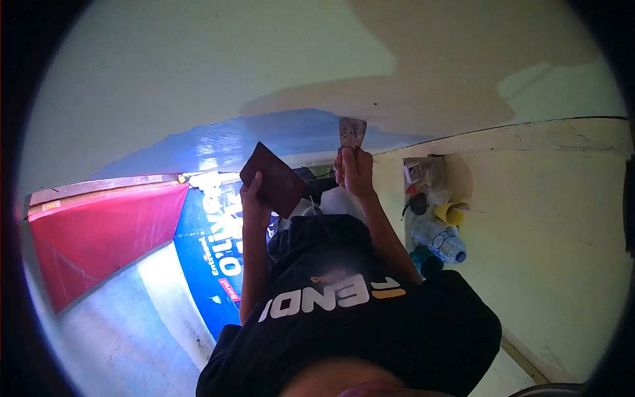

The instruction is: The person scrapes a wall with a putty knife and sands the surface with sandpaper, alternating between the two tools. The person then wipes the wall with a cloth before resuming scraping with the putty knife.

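My left hand (253,198) grips a flat, dark reddish-brown square piece (274,182), thumb on its face and one corner pointing up. I cannot tell whether it is a board or a folded sheet. In my right hand (355,169) is a putty knife (352,132), its handle wrapped by my fingers and its broad, stained blade pointing up. The blade overlaps the lower part of the pale wall surface (198,86) in this view. Around and left of it, a bluish, shiny patch (264,135) spreads along that surface's lower edge.
To the right, a niche or shelf (433,165) holds plastic bottles (438,241), a yellow cup (451,213) and other clutter. A red panel (109,231) and a blue printed banner (205,251) are at the left. A yellowish wall (542,231) stands at the right.
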### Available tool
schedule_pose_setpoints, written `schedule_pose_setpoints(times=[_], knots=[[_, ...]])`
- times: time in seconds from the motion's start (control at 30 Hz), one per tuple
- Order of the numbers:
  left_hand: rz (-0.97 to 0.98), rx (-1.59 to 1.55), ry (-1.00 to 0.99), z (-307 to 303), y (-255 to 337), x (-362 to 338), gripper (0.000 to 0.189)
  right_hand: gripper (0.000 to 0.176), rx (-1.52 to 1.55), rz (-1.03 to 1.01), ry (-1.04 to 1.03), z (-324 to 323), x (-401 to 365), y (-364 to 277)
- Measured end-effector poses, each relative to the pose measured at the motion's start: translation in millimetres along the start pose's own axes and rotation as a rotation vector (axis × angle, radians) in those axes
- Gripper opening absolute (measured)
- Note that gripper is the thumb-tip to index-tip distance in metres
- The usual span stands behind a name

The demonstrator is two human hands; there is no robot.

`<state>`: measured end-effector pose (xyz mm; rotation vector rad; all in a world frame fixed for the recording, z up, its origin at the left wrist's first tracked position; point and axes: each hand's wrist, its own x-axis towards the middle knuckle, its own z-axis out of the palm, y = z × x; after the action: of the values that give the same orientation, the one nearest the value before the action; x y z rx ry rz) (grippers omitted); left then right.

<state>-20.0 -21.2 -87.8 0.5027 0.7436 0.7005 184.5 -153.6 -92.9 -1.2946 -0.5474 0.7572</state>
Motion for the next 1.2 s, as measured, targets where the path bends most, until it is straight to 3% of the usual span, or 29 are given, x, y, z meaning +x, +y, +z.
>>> schedule_pose_setpoints(times=[0.13,0.53,0.73,1.2], knots=[[-0.023,0.063,-0.048,-0.3,2.7,-2.6,0.036,0.038,0.057,0.062,0.052,5.4,-6.2,-5.6],[-0.018,0.049,-0.028,15.2,-1.1,-8.7,0.035,0.039,-0.182,-0.077,-0.017,-16.6,9.7,-5.9],[0.014,0.103,-0.046,16.0,1.4,-15.0,0.034,0.036,-0.098,-0.002,0.045,-12.8,-0.1,0.8],[0.056,0.116,-0.045,36.5,3.6,-10.3,0.037,0.04,-0.123,-0.067,-0.028,0.8,9.9,-16.2]])
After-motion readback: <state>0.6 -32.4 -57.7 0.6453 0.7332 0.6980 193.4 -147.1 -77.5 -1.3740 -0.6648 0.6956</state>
